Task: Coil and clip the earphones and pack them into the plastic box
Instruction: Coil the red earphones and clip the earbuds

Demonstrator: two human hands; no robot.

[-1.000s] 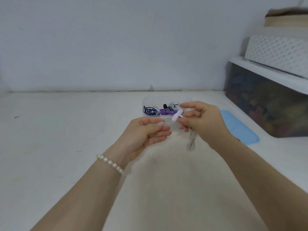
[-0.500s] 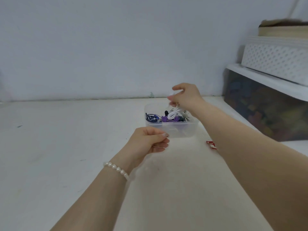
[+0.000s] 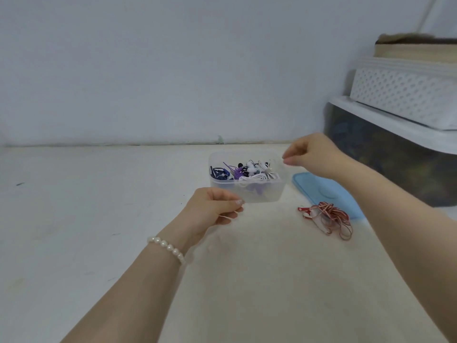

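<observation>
Work surface (image 3: 99,243): pale, flat, runs back to the wall. Plastic box (image 3: 247,194): translucent, rectangular, lid off, long axis approx. left-right, centre of view; already holds several coiled earphones (blue, purple, black, white) (image 3: 244,172). Blue lid (image 3: 319,191) lies flat just right of the box.

Key relation: red earphones (image 3: 326,220) lie loose on the surface, right of and nearer than the box, touching the lid's near edge. Cord bundle is tangled, not clipped; long axis runs approx. diagonal, buds at left end. Right hand (image 3: 314,154) is the nearer one, judged best for pickup.

Right hand: beside the box's right rim, fingers curled, tips close together; nothing visibly held. Left hand (image 3: 212,209): at the box's near-left corner, fingers curled, thumb and fingers pinching a thin pale strand; strand identity unclear.
</observation>
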